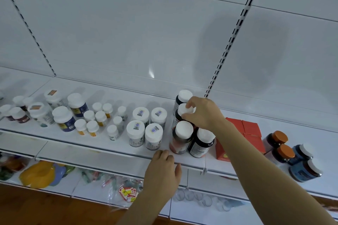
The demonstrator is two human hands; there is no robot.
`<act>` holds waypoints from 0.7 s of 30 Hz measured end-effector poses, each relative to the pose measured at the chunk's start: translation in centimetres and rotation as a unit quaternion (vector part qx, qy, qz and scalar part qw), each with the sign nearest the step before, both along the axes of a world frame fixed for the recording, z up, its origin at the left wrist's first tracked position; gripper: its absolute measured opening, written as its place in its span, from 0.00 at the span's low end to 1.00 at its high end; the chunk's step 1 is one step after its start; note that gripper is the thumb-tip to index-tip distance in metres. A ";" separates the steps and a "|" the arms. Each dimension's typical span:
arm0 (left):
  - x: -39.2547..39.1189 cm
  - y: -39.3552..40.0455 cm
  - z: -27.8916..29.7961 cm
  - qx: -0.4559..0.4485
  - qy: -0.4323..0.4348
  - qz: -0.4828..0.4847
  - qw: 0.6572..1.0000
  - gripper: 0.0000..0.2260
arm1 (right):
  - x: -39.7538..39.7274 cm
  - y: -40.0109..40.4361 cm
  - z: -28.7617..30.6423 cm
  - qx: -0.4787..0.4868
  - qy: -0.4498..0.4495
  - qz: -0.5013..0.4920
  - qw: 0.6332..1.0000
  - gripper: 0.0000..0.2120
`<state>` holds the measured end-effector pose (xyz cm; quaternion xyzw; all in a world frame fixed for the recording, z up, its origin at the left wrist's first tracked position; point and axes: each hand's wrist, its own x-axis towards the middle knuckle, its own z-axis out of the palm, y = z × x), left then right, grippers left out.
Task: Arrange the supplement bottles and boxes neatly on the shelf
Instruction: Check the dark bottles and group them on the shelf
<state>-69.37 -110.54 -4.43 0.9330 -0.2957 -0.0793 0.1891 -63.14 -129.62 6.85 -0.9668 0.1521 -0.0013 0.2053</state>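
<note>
Shelf: smooth, glossy white metal. Bottle caps: matt white plastic. Dark bottles: glossy. Boxes: matt red card. Floor: wood.

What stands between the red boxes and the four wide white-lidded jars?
In the head view, four dark bottles with white caps; the right hand grips one cap.

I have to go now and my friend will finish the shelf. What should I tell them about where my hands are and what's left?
Right hand: fingers pinch the white cap of the dark bottle, second from the back in its column.
Left hand: rests on the shelf edge, holding nothing.
Done: the white jars stand in a tidy block of four, and the small bottles stand in rows.
Left: settle the held bottle in line, then straighten the red boxes and the orange-capped bottles on the right.
</note>
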 end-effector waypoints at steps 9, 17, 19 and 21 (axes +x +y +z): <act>0.4 0.1 -0.2 0.026 -0.006 -0.015 1.000 0.18 | 0.9 -1.2 0.6 0.019 0.045 0.039 0.998 0.15; 0.6 0.2 -0.3 0.035 -0.051 -0.010 0.998 0.20 | -0.7 -3.2 1.8 -0.056 0.047 -0.029 0.997 0.15; 0.7 0.1 -0.4 0.035 -0.059 -0.010 0.998 0.20 | -0.9 -3.3 1.9 -0.057 0.091 -0.038 0.994 0.16; 0.7 -0.1 -0.3 0.042 -0.062 -0.011 0.997 0.20 | -1.1 -3.1 1.9 -0.045 0.100 -0.044 0.993 0.16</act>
